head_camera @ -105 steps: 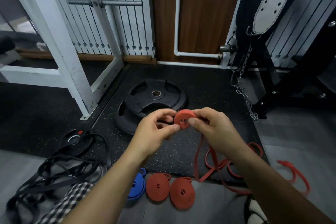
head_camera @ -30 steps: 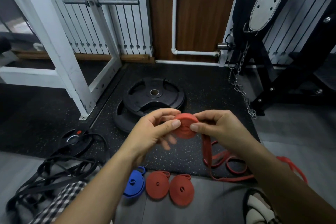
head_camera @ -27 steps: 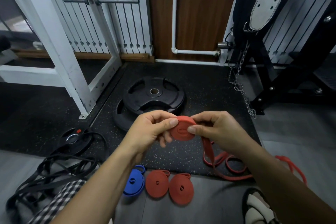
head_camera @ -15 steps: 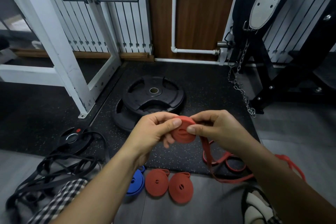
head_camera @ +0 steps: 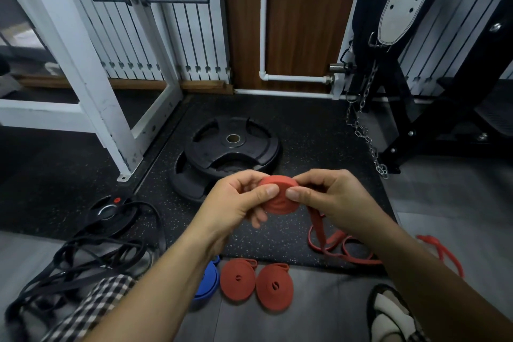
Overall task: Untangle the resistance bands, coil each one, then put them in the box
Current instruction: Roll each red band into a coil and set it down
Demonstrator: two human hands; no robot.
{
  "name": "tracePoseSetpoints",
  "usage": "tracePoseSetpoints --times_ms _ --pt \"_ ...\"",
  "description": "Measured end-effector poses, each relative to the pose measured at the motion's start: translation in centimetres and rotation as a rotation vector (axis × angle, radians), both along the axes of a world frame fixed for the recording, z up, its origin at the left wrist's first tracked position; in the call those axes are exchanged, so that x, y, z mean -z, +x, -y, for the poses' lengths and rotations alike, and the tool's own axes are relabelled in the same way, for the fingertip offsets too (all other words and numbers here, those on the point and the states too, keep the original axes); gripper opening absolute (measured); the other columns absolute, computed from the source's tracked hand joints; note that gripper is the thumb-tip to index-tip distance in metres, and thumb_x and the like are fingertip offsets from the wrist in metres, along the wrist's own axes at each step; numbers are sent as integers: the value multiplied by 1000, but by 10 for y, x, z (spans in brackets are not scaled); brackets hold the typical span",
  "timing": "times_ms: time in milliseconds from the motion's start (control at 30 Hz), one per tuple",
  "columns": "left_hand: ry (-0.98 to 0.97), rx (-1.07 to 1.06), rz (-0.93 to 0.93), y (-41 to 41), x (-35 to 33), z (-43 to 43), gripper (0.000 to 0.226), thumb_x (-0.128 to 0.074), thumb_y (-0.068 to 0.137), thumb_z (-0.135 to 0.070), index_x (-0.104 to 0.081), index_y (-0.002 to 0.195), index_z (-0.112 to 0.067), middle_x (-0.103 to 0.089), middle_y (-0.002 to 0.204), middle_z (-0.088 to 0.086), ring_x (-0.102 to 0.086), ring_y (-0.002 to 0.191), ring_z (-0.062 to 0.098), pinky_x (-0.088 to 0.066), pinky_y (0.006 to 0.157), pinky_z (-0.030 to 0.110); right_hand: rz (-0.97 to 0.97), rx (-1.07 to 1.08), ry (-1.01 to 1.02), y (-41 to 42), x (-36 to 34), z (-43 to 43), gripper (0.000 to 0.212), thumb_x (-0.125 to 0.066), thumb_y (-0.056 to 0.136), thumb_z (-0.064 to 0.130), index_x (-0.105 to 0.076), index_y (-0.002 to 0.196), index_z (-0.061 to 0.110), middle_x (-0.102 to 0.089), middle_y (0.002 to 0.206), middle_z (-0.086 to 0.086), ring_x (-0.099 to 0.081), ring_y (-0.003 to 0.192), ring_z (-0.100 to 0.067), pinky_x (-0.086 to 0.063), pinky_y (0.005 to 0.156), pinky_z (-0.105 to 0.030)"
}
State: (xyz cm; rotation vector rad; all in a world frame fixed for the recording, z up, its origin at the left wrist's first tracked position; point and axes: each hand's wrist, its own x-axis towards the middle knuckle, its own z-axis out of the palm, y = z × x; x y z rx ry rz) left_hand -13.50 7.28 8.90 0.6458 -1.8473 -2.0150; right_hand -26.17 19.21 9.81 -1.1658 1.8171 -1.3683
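Note:
A half-wound red resistance band coil is held in mid-air between both hands. My left hand pinches its left side with thumb on the face. My right hand pinches the right side. The band's loose tail hangs down and lies in loops on the black mat. On the floor near me lie two finished red coils and a blue coil, partly hidden by my left forearm. A tangle of black bands lies at the lower left. No box is in view.
Stacked black weight plates sit on the speckled mat beyond my hands. A small plate lies left. A white rack frame stands at left, a black machine with a hanging chain at right. A sandalled foot is at the lower right.
The red coil has grown thicker as my hands turned it. The loose tail on the mat has shortened and drawn in towards the coil.

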Motion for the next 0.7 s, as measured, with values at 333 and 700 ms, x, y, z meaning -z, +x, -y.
tracePoseSetpoints --times_ms 333,700 --pt "428 -129 -91 -6 0 -6 21 -59 71 -22 -59 89 -12 -62 54 -1 -52 37 5 -41 35 13 170 118 -39 2 1 2 16 -66 80 8 -69 85 23 -71 72 10 -65 70 3 -48 63 -9" --pt "-319 58 103 3 0 11 22 -71 71 2 -70 79 -18 -69 68 -6 -62 66 6 -50 62 15 -359 -25 191 1 5 3 12 -72 79 22 -72 89 27 -69 77 6 -63 73 -7 -53 73 -31"
